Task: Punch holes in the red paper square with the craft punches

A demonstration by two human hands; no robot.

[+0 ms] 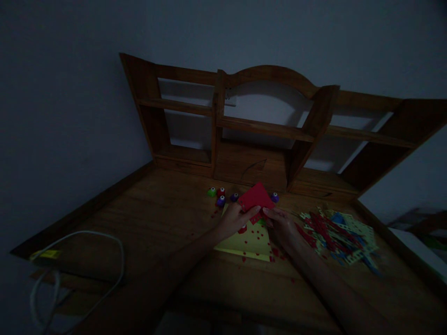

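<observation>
A red paper sheet (256,197) is held up over a yellow sheet (248,241) on the wooden desk (157,218). My left hand (234,218) pinches the red sheet's lower left edge, fingers closed on it. My right hand (283,225) is curled just right of it, touching the sheet's lower edge near a small red object I cannot make out. Small red cut-outs (257,233) lie scattered on the yellow sheet. Several small round punches, green (211,191), red (220,191) and purple (220,201), sit behind the hands.
A heap of punched paper strips (337,232), red, yellow and blue, lies right of the hands. A white cable (87,260) loops at the desk's left front. A wooden shelf unit (265,130) stands along the back against the wall. The room is dim.
</observation>
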